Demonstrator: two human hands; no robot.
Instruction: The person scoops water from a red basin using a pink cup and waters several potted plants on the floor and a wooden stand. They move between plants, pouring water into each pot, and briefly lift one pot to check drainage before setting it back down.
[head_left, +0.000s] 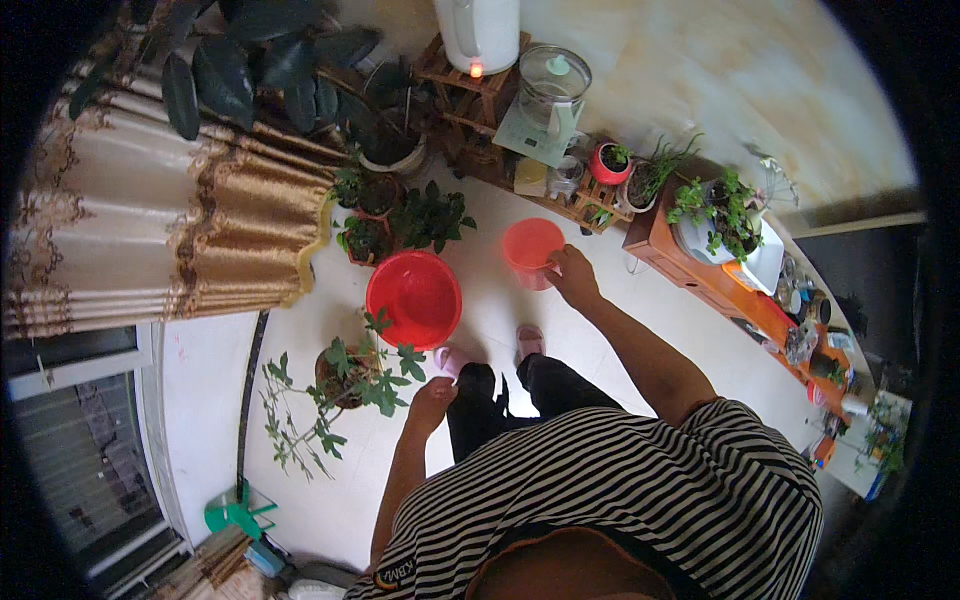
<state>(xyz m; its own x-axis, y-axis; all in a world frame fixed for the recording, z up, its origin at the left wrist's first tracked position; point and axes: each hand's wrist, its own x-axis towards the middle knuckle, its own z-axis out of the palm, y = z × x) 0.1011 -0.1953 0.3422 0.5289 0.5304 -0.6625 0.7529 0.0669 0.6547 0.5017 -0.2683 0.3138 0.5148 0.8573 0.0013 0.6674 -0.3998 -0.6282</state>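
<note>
My right hand (574, 278) grips the rim of a translucent pink plastic bucket (531, 247), held out in front of me. My left hand (433, 403) hangs beside my left knee; its fingers look curled, and nothing can be made out in them. A red plastic basin (414, 300) sits on the floor ahead and to the left. Between that basin and my left hand, lobed leaves spread from a potted plant (346, 375). What the bucket and the basin contain is hard to tell.
Several potted plants (367, 236) stand beyond the basin, near a gold curtain (255, 217). Along the right wall runs an orange-brown cabinet (690, 262) bearing plants and jars. A wooden rack (472, 97) carries a white appliance (480, 34) and a glass kettle (553, 86). A green stool (238, 510) is lower left.
</note>
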